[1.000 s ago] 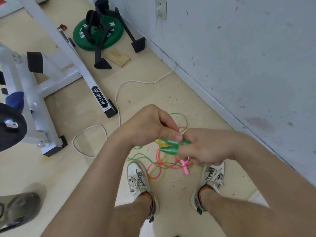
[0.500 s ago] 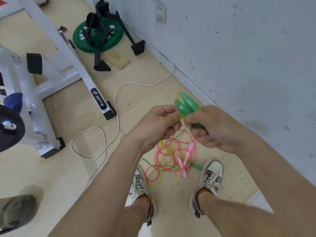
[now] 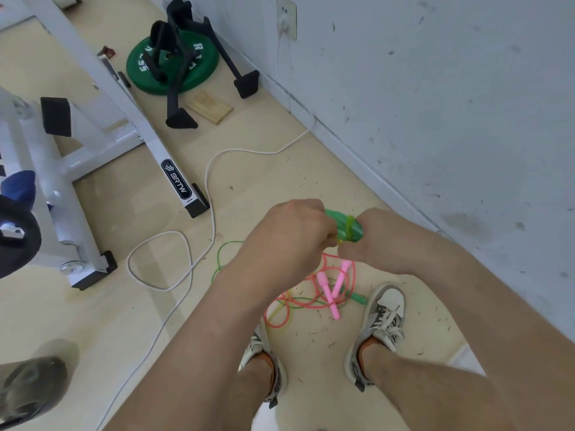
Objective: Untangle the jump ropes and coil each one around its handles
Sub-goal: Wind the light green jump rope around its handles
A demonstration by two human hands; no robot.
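Beige floor (image 3: 264,181) below, green handles (image 3: 343,227) aslant, far-left to near-right.

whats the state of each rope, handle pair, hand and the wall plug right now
left hand, curled on one end of the green handles
right hand, gripping their other end
green handles, held together, yellow-green cord wrapped round them
pink handles, crossed on the floor, uncoiled
pink rope, loose, tangled
green rope, loose on the floor
white plug, in the wall socket
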